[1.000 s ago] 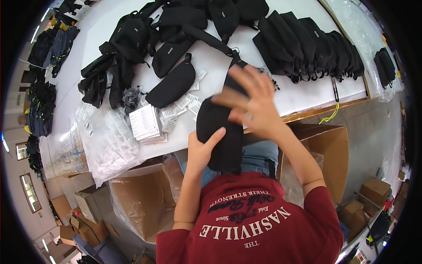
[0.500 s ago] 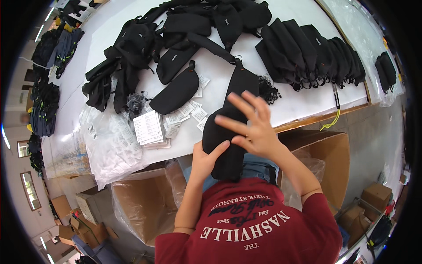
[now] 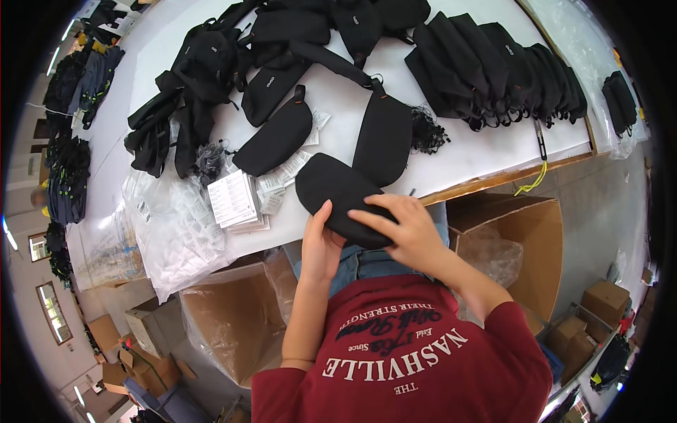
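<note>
A black pouch (image 3: 330, 185) with a rounded end is held at the table's near edge, in front of my body. My left hand (image 3: 321, 243) grips its near left edge, the thumb up along the side. My right hand (image 3: 409, 229) is closed on the right part, with fingers bent over the upper face; its thumb is hidden. Just beyond lies another black pouch (image 3: 384, 137) with a small loop at its far end. To its left rests a similar pouch (image 3: 276, 139), beside loose white labels (image 3: 290, 168) and a stack of printed white cards (image 3: 233, 201).
Black bags (image 3: 211, 60) are heaped at the far left; more stand in a row (image 3: 493, 70) at the right. Black cords (image 3: 426, 132) lie between. A clear plastic bag (image 3: 169, 225) hangs over the table edge. Cardboard boxes (image 3: 240, 321) (image 3: 536, 240) stand below. A tool with yellow cord (image 3: 541, 144) lies right.
The held pouch has turned and moved left, its rounded end now pointing up and left. My right hand, spread and blurred before, has come down onto it. The pouch beyond is more exposed.
</note>
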A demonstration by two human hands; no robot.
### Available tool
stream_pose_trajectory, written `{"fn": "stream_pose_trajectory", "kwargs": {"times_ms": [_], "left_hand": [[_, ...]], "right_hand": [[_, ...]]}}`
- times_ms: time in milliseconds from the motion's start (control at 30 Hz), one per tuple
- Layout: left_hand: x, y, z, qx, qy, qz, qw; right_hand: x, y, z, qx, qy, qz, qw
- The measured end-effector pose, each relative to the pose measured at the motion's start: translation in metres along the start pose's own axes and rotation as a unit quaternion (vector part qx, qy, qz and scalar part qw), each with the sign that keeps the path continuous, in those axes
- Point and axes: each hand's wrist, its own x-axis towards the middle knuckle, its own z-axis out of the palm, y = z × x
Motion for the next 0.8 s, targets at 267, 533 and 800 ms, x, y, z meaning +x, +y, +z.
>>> {"fn": "stream_pose_trajectory", "kwargs": {"times_ms": [267, 533, 800], "left_hand": [[-0.003, 0.03, -0.017, 0.46, -0.041, 0.418, 0.783], [-0.01, 0.042, -0.023, 0.383, -0.149, 0.324, 0.852], [-0.002, 0.028, -0.016, 0.37, -0.077, 0.384, 0.843]], "right_hand": [[0.011, 0.013, -0.028, 0.399, 0.068, 0.188, 0.895], [0.002, 0.044, -0.039, 0.403, 0.006, 0.178, 0.898], [0.014, 0.045, -0.066, 0.335, -0.089, 0.258, 0.902]]}}
